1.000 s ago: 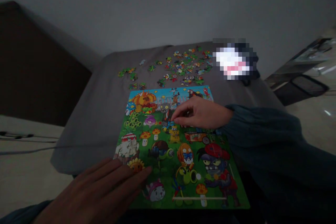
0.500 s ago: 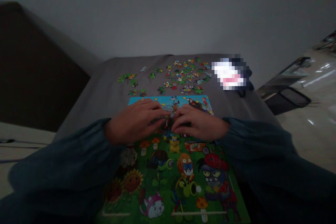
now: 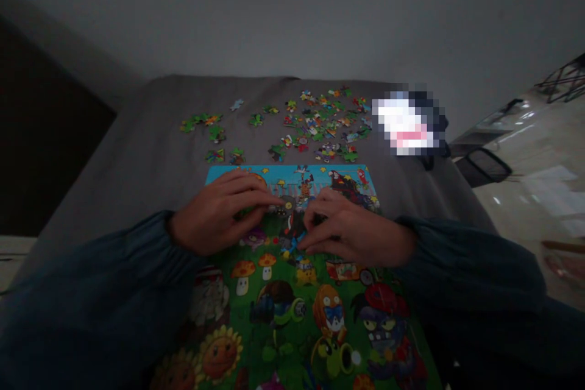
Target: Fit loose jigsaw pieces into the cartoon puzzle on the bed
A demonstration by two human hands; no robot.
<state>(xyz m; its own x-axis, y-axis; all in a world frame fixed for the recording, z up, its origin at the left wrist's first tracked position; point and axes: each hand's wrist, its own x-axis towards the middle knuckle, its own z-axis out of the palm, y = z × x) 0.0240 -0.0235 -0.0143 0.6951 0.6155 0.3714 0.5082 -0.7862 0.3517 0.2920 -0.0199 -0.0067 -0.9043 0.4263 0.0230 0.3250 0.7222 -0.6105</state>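
A colourful cartoon puzzle board (image 3: 283, 304) with a blue upper edge and green lower part lies in front of me. My left hand (image 3: 222, 210) rests over its upper left part, index finger stretched out beside a grey zombie figure, thumb apart from it, nothing visible between them. My right hand (image 3: 350, 225) is on the upper middle right of the board. Its fingers are bent and point down at the surface; whether they hold a piece is too dark to tell. Loose puzzle pieces (image 3: 315, 125) lie beyond the board.
A grey cloth (image 3: 137, 152) covers the table. More loose pieces (image 3: 201, 122) lie at the back left. A blurred-out white and dark object (image 3: 406, 122) sits at the back right. Behind is a plain wall (image 3: 283, 12); shiny floor shows at the right.
The hands have moved apart, showing the zombie figure between them. My right fingertips are lower on the board. The view has shifted nearer to the board.
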